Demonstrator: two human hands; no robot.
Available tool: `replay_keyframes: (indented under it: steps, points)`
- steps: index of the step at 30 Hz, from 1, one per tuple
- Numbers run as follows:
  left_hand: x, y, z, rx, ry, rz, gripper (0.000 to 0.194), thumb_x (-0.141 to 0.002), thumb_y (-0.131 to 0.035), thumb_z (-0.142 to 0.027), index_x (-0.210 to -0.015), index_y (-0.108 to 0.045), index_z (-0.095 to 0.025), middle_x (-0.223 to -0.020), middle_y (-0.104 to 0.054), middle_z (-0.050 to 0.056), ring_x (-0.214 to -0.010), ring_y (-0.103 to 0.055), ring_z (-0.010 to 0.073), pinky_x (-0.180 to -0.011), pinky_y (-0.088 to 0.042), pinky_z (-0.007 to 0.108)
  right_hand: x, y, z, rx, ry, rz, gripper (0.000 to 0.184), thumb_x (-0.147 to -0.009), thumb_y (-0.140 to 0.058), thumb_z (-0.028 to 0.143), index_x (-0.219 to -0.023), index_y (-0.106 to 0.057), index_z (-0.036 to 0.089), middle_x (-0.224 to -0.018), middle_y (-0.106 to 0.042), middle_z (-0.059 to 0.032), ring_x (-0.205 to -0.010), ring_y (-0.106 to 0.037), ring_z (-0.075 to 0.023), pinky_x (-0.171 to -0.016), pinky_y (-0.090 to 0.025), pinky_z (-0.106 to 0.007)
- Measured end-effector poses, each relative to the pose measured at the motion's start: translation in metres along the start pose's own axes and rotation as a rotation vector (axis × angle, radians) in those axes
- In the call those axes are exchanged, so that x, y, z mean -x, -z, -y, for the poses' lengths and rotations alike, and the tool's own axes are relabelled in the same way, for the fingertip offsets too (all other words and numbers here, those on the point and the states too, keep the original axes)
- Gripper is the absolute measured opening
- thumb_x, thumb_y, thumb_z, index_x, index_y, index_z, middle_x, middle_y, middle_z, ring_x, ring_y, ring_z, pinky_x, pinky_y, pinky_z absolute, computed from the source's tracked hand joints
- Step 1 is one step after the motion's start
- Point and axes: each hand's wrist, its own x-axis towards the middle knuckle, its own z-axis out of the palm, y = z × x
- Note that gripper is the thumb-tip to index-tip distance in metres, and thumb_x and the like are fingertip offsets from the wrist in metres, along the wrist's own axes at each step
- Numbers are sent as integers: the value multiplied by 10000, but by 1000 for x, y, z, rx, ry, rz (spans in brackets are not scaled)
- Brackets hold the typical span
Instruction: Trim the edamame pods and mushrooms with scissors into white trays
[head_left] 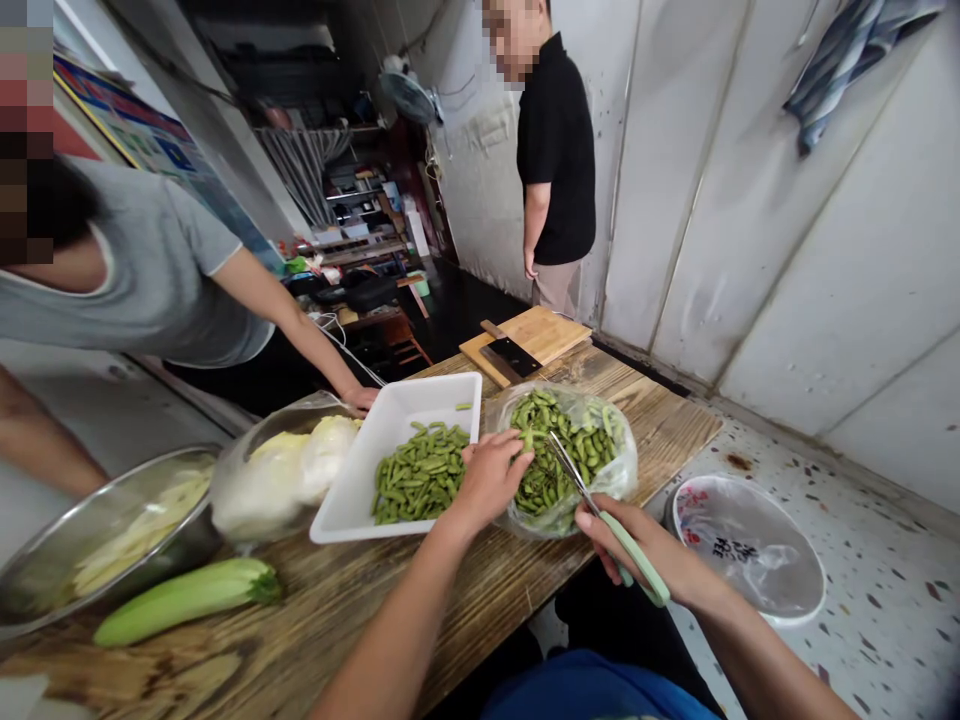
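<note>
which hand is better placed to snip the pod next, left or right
Probably the right hand: it holds the scissors, tips near the pod that the left hand pinches over the plastic bag.

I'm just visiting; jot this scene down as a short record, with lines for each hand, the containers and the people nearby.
Left hand: pinches a small green piece, apparently a pod, by the scissor tips
Right hand: holds metal scissors with pale green handles
White rectangular plastic tray: loose green pods
Clear plastic bag: more green pods
Far end: black-bladed cleaver on a light wooden board
People: one in a grey shirt, left; one in a black shirt, standing beyond the table
</note>
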Motion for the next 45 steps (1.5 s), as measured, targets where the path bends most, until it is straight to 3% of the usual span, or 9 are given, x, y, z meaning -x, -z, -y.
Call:
replay_keyframes:
  steps: [3, 7, 14, 19, 24, 27, 31, 39, 45]
  points:
    - [7, 4, -12, 1, -33, -6, 260, -968, -465, -330, -844, -658, -206, -1184, -701, 81, -1134, -603, 261, -970, -388, 409, 2, 1, 5, 120, 30, -20, 593, -895, -395, 776, -855, -514, 196, -555, -491, 45, -491, -509, -123, -493, -405, -235]
    - [16, 11, -27, -59, -58, 148, 337, -1005, -353, -344, -775, -559, -208, -860, -679, 31, -941, -618, 232, -932, -361, 421, 4, 4, 11, 199, 70, -20, 563, -930, -411, 722, -913, -569, 181, -566, -507, 36, -504, -519, -123, -484, -401, -222]
    - [20, 11, -29, 45, -95, 227, 359, -1006, -335, -342, -744, -544, -214, -782, -648, 2, -857, -611, 198, -896, -366, 359, 3, 2, 5, 135, 72, -32, 482, -932, -501, 661, -763, -480, 209, -502, -495, 54, -432, -511, -112, -458, -398, -214]
    - [18, -1, -22, 134, -133, 124, 304, -965, -432, -322, -778, -639, -203, -838, -659, 46, -871, -599, 211, -822, -414, 328, 1, 0, 0, 142, 36, -89, 469, -919, -539, 636, -719, -474, 216, -478, -475, 54, -383, -477, -108, -395, -334, -208]
    - [16, -10, -18, 289, -8, 63, 129, -831, -597, -239, -832, -715, -186, -812, -642, 31, -805, -587, 191, -772, -430, 302, -2, -3, -11, 205, 16, -139, 492, -852, -567, 685, -708, -509, 219, -523, -488, 26, -382, -464, -124, -359, -292, -228]
    - [14, -10, -16, 468, 71, 70, 40, -746, -662, -202, -759, -693, -181, -670, -581, -17, -659, -527, 151, -645, -384, 268, -6, -3, -28, 173, -53, -104, 529, -816, -553, 750, -759, -527, 224, -511, -471, 33, -366, -460, -136, -358, -316, -243]
    - [12, -11, -17, 825, 195, -92, 128, -671, -759, -257, -703, -668, -173, -630, -599, -22, -603, -515, 123, -607, -379, 250, -14, -4, -41, 13, -34, -28, 693, -772, -396, 897, -856, -530, 222, -517, -477, 29, -437, -491, -163, -441, -429, -286]
    - [25, -20, -31, 1447, 421, -229, 385, -541, -933, -337, -749, -677, -139, -700, -721, 38, -631, -653, 114, -642, -524, 234, -1, -11, -6, -37, 100, -11, 632, -872, -340, 828, -778, -466, 215, -581, -519, 11, -545, -513, -152, -576, -439, -292]
    - [27, -28, -33, 1513, 461, -292, 371, -651, -893, -357, -881, -702, -138, -793, -744, 57, -753, -709, 148, -748, -585, 280, 2, -14, 5, 26, 84, -30, 580, -906, -384, 776, -880, -501, 208, -592, -504, 41, -517, -500, -136, -538, -424, -266]
